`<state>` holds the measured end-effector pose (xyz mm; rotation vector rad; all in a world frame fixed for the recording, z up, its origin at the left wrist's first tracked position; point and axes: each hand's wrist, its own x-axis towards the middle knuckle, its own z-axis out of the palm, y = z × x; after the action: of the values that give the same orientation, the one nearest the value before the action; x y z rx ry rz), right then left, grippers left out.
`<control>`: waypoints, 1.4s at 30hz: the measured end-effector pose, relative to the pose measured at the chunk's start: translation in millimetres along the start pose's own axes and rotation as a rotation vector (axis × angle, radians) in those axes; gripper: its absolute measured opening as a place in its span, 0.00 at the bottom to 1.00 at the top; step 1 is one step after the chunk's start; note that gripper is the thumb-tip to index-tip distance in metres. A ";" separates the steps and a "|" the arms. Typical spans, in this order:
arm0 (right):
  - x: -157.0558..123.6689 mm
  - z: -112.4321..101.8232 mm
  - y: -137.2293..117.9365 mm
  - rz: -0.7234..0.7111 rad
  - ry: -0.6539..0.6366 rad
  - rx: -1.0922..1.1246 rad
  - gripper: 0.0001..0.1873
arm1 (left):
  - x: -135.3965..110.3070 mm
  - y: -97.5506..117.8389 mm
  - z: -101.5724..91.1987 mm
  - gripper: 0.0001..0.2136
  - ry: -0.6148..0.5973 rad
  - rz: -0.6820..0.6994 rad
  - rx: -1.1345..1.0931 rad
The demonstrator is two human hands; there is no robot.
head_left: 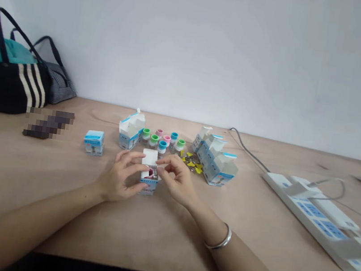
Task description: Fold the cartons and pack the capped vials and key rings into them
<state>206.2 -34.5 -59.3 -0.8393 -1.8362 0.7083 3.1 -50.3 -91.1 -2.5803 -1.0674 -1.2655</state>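
A small white-and-blue cardboard box stands upright near the middle of the table, its lid flap raised at the back. Inside its open top show a pink-rimmed piece and something shiny, like metal. My left hand grips the box from the left, thumb at the front and fingers at the back. At the box's right upper edge, the thumb and forefinger of my right hand pinch in; they seem to hold its side flap. Just behind stand several small bottles with green, pink and blue ring-shaped caps.
Several open boxes line up right of loose yellow-and-metal pieces. Another open box stands behind left, and a closed box sits farther left. Power strips lie right; bags and a blurred dark object are left.
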 end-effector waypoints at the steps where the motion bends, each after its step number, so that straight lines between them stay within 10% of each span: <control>1: 0.8 -1.1 0.3 -0.037 -0.001 -0.042 0.05 | -0.1 -0.6 -0.5 0.16 -0.004 0.008 0.003; 20: 1.3 -0.2 -8.8 -0.054 -0.022 -0.161 0.11 | -1.0 -2.3 -0.4 0.16 -0.016 0.017 -0.057; 25: 2.9 -4.0 -0.2 0.190 0.105 0.141 0.10 | -2.8 -6.0 1.3 0.18 0.028 -0.032 -0.135; 30: 2.7 -2.3 7.1 0.339 -0.127 0.308 0.19 | -2.5 -6.3 2.7 0.13 0.047 -0.031 -0.110; 42: 1.5 -3.3 0.4 -0.079 0.008 0.119 0.08 | -4.9 -6.7 6.7 0.09 0.079 0.010 -0.165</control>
<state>208.8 -32.7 -57.5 -0.6877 -1.7914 0.7558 1.4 -45.6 -100.5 -2.6217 -0.9731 -1.4995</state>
